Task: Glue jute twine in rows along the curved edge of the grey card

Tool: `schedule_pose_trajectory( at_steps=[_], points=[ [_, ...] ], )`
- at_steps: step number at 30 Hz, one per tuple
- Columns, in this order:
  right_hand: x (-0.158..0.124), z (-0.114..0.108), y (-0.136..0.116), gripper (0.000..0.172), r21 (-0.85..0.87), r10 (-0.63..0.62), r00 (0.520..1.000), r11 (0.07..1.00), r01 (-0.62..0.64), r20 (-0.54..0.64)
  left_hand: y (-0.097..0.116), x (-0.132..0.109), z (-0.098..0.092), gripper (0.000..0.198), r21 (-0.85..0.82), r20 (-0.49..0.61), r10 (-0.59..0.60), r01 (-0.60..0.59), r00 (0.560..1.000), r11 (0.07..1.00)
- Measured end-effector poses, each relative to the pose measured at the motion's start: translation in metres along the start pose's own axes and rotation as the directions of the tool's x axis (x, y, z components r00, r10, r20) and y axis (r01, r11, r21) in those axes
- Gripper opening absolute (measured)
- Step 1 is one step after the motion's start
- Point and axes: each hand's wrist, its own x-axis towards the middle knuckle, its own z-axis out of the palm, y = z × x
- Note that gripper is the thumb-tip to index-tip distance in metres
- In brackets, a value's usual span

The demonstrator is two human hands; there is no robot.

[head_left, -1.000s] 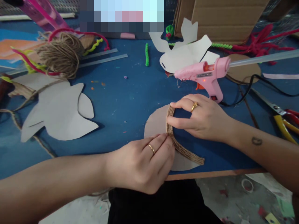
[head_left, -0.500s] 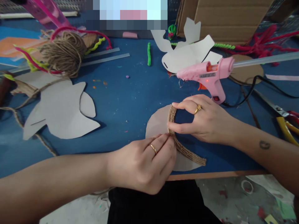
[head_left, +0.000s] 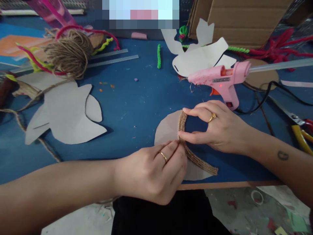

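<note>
A crescent-shaped grey card piece (head_left: 167, 127) lies near the table's front edge. Rows of brown twine (head_left: 201, 162) run along its inner curve. My left hand (head_left: 156, 173) is closed in a pinch at the edge of these rows, its fingertips partly hidden. With thumb and index finger set apart, my right hand (head_left: 220, 127) presses on the upper part of the twine rows and steadies the card. Just beyond that hand, a pink hot glue gun (head_left: 220, 76) rests on the table with a clear glue stick in its back and a red light showing.
A twine ball (head_left: 67, 54) and a cut grey card shape (head_left: 73, 114) lie at left. White card cutouts (head_left: 195, 60), a cardboard box (head_left: 234, 23) and pink pipe cleaners (head_left: 281, 49) are at the back. Scissors (head_left: 290, 114) and yellow-handled pliers (head_left: 302, 138) lie at right, near a black cord (head_left: 266, 93).
The whole view has shifted slightly, so things appear a little further right. Both hands keep the same hold on the twine and the card, with no clear movement of the fingers.
</note>
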Motion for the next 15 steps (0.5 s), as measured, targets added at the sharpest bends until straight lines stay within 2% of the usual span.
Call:
schedule_pose_trajectory(
  at_steps=[5, 15],
  points=[
    [0.0012, 0.0001, -0.0007, 0.039, -0.030, -0.004, 1.000, 1.000, 0.004, -0.003, -0.0001, -0.0005, 0.0002, 0.019, 0.005, -0.010, -0.010, 0.010, 1.000, 1.000],
    [-0.0018, 0.0000, 0.0005, 0.045, -0.040, -0.010, 1.000, 0.999, 0.011, 0.012, 0.0010, -0.0023, -0.0008, 0.020, 0.025, 0.005, -0.013, 0.013, 1.000, 1.000]
  ],
)
